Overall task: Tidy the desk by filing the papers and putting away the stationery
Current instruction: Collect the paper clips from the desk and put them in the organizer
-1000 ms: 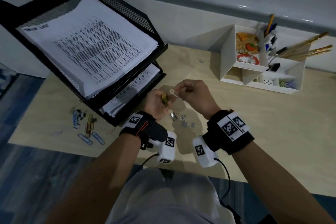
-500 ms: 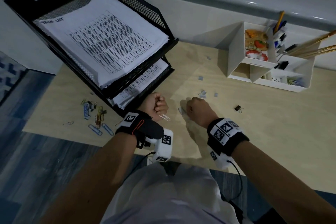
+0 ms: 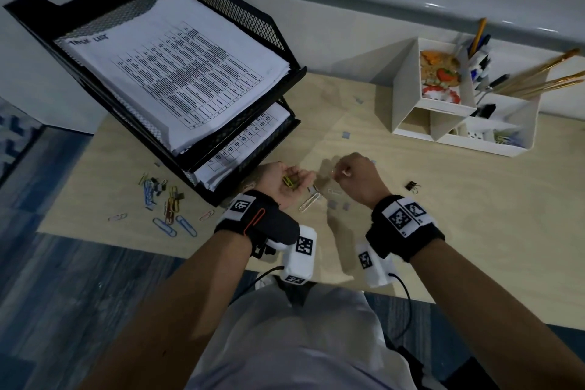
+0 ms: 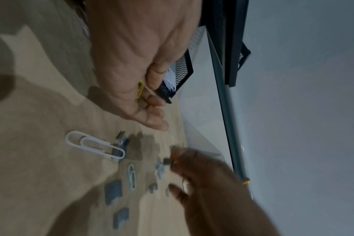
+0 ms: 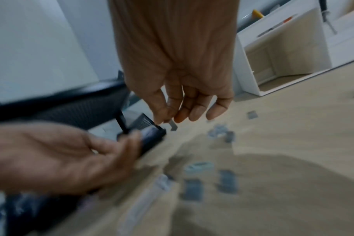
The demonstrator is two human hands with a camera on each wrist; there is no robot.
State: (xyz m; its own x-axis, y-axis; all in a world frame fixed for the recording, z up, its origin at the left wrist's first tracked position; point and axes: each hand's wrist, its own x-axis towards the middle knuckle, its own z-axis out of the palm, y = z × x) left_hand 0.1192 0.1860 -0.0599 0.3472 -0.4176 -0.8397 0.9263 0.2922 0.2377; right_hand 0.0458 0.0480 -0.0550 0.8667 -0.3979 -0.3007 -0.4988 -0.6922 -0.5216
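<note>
— What's my left hand (image 3: 286, 182) doing?
— It lies palm up just above the table (image 3: 443, 206), fingers (image 4: 152, 102) loosely spread, with a yellow paper clip (image 3: 288, 181) resting in the palm, nothing curled round it.
— And the right hand (image 3: 354, 179)?
— I see its thumb and forefinger pressed together on a small staple strip (image 5: 173, 125), lifted just beside the left palm.
— Where's the rest of the stationery?
— A large white paper clip (image 3: 309, 202) and grey staple strips (image 3: 338, 204) lie on the table between my wrists. Coloured paper clips (image 3: 167, 206) are scattered left of the black paper tray (image 3: 240, 9), which holds the papers (image 3: 177, 73). A black binder clip (image 3: 412, 185) sits to the right; the white organizer (image 3: 408, 85) stands at the back.
</note>
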